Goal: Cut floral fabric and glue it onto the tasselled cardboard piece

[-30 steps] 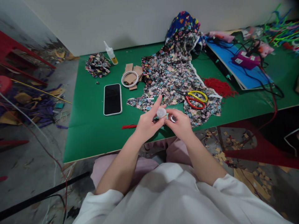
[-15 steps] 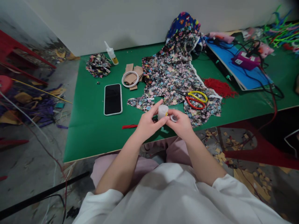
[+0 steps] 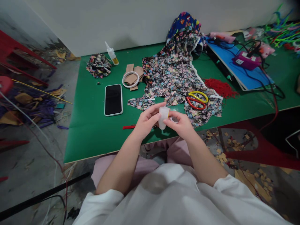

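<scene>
The left hand (image 3: 144, 121) and right hand (image 3: 181, 123) are pinching a small white bottle (image 3: 164, 113) above the green table (image 3: 91, 134); its narrow end is pointing down, perhaps uncapped, showing too small to tell; hard squeezing could be risking drips, a loosening grip a drop.

The worktop (image 3: 91, 134) is dimly lit, a soft shadow is cast on the wall (image 3: 145, 18), and fine detail is slightly smeared.
</scene>
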`<state>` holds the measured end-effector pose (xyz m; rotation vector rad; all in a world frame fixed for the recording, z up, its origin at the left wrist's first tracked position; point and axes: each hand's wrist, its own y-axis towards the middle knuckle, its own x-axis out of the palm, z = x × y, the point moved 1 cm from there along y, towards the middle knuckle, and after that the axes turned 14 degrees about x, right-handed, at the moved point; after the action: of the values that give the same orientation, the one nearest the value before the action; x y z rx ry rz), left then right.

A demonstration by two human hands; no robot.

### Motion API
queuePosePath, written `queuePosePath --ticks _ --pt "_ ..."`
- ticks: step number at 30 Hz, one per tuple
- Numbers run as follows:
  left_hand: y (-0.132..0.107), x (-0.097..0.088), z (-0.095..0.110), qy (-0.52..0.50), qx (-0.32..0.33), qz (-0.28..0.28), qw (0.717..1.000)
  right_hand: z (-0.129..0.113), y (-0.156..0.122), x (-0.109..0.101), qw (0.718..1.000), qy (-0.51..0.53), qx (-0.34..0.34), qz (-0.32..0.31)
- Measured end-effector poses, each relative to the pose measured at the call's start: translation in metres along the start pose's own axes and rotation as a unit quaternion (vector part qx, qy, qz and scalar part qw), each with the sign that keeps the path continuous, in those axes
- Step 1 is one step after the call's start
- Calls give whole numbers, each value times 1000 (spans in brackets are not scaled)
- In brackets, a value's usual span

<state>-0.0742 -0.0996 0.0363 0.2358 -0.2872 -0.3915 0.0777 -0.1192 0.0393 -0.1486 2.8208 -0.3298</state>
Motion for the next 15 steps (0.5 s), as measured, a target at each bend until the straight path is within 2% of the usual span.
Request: queuePosePath --ticks 5,15 --pt "-1 -1 0 -7 6 19 1000 1 1 0 1000 27 3 -8" --pt "2 -2 0 76 99 60 990 6 -1 -5 997 -9 -29 66"
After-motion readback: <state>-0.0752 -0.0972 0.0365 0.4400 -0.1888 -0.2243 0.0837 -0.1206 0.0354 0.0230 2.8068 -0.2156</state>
